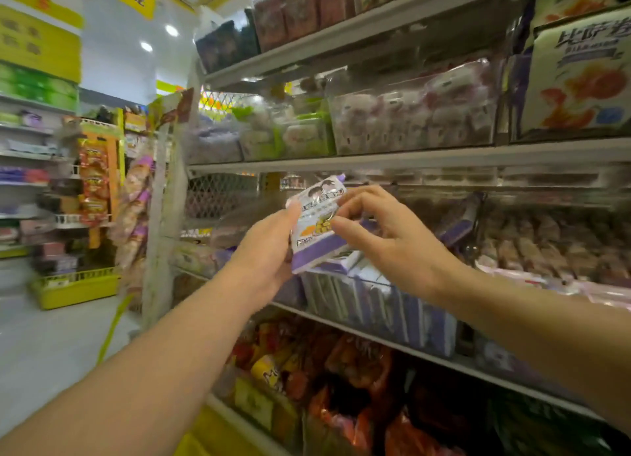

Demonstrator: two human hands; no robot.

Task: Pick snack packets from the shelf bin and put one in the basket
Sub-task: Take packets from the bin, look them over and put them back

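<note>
1. Left hand (269, 250) grips the snack packet (316, 225) at its 9 o'clock edge. Right hand (386, 240) pinches the 3 o'clock edge.
2. The packet is held in the air, with the shelf bin (379, 307) at its 5 o'clock.
3. Risk: the film looks slick, and a careless release could drop the packet back into the bin.
4. Risk: no basket can be identified in view, so a blind transfer could miss it.

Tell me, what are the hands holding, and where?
A white-and-purple snack packet: the left hand grips its left edge, the right hand pinches its right edge.
</note>
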